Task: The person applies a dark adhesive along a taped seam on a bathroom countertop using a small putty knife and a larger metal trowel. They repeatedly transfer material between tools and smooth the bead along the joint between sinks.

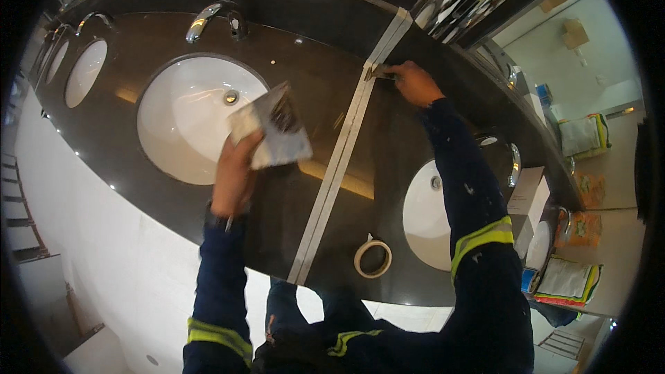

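Observation:
My left hand (234, 176) grips a pale, flat, roughly rectangular piece (280, 145) with a dark smear on its upper part, held over the right edge of the left sink (173, 114). Its exact kind is blurred. Closed round a small flat-bladed scraper (382, 73), my right hand (419, 85) is at the far end of the dark countertop. The blade meets two parallel strips of masking tape (337, 159), which run front to back across the counter with a thin dark line between them. Past the bend at the back, the tape climbs the dark backsplash.
A roll of masking tape (358, 263) lies near the front edge, left of the right sink (424, 215). Chrome faucets (201, 22) stand behind the basins. At right are a white box (528, 194) and a bag (568, 278). A mirror borders the back.

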Action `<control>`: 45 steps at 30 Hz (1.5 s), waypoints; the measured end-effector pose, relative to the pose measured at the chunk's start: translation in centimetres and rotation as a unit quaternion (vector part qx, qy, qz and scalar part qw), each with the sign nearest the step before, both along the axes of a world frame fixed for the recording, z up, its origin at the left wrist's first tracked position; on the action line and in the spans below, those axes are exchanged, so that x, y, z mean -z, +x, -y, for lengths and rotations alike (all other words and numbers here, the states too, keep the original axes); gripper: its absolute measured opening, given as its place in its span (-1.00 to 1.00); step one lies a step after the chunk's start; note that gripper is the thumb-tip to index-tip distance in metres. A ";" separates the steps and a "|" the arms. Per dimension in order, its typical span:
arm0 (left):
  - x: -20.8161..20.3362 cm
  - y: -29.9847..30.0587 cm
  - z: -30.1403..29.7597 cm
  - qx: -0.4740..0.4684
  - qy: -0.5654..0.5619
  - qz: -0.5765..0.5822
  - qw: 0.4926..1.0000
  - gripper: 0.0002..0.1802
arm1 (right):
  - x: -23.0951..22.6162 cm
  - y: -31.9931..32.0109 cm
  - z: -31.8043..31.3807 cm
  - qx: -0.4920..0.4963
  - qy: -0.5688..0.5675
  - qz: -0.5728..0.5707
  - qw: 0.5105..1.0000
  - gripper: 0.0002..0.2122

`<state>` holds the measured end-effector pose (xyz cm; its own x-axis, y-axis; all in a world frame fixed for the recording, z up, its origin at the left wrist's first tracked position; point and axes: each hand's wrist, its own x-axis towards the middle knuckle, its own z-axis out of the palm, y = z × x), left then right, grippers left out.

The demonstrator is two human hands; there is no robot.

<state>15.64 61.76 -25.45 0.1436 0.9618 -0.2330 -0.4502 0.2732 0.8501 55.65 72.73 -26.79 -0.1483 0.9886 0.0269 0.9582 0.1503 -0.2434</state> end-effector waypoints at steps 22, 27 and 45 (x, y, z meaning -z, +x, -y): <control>7.0 6.9 -11.9 0.063 0.002 0.058 0.996 -0.69 | 0.0 -4.1 3.4 0.103 0.110 -0.063 0.987 -0.72; 7.6 6.4 -11.7 0.120 0.015 -0.006 0.993 -0.65 | -2.9 -5.4 5.1 -0.082 0.105 -0.179 0.975 -0.71; 6.2 5.7 -10.8 0.183 -0.009 -0.043 0.982 -0.60 | -4.1 -6.7 4.7 -0.215 0.003 0.067 0.974 -0.67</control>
<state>21.34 72.61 -31.61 0.4589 0.8446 -0.2757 -0.2456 0.4188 0.8742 48.95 68.02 -22.69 -0.5519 0.8338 -0.0150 0.8289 0.5466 -0.1188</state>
